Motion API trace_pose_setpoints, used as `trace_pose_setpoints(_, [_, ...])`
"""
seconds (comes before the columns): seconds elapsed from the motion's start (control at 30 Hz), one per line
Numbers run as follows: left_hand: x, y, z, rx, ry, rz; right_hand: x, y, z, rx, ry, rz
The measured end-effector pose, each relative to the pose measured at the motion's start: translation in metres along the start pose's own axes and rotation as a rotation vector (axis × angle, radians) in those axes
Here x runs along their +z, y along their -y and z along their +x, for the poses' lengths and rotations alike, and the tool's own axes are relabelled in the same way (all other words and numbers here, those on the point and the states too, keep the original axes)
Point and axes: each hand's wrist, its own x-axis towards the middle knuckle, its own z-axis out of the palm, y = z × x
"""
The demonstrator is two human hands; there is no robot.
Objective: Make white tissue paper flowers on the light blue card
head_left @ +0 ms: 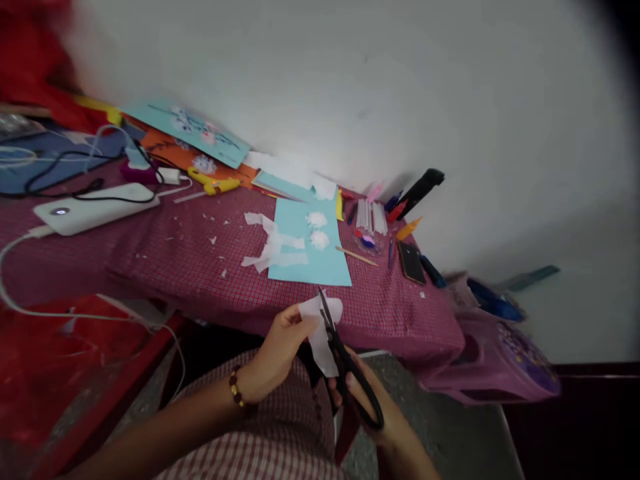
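Near the front edge of the table, my left hand (pixel 280 347) pinches a piece of white tissue paper (pixel 323 357) between thumb and fingers. My right hand (pixel 367 393) grips black-handled scissors (pixel 340 353), their blades pointing up and lying at the paper. Part of the white piece hangs below the blades. Just beyond both hands lies a light blue sheet (pixel 310 272) with two fluffy white tufts (pixel 317 230) on it. Cut white strips (pixel 273 247) overlap the sheet's left side. A thin wooden stick (pixel 357 256) rests across its right edge.
At the left are a white power bank (pixel 97 208) with cables and a yellow glue gun (pixel 214 183). Decorated cards (pixel 195 130) lie at the back. Glue sticks (pixel 371 217), paint tubes (pixel 409 228) and a phone (pixel 411 262) lie to the right. A pink plastic container (pixel 490 363) stands beyond the table's right end.
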Motion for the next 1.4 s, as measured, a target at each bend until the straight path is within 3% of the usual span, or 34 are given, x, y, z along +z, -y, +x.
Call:
trace_pose_setpoints(0.23, [-0.009,-0.053,0.021,0.151,-0.002,-0.225,0.016,0.018,0.030,-0.065,0.078,0.033])
trace_pose_setpoints(0.37, [-0.009,-0.089,0.038,0.280,-0.003,-0.198,0.024,0.028,0.053,-0.078,0.120,-0.066])
trace_pose_setpoints(0.47, [-0.011,-0.103,0.043,0.315,0.023,-0.131,0.030,0.028,0.069,-0.113,0.127,-0.047])
trace_pose_setpoints(0.77, [-0.018,-0.094,0.038,0.325,0.021,0.017,0.046,0.048,0.083,-0.209,0.155,-0.064])
trace_pose_setpoints(0.9, [-0.018,-0.094,0.036,0.316,-0.008,0.009,0.054,0.057,0.084,-0.217,0.102,-0.058])
trace_pose_setpoints(1.4, [-0.022,-0.094,0.038,0.324,0.000,-0.054,0.069,0.055,0.097,-0.213,0.002,-0.063])
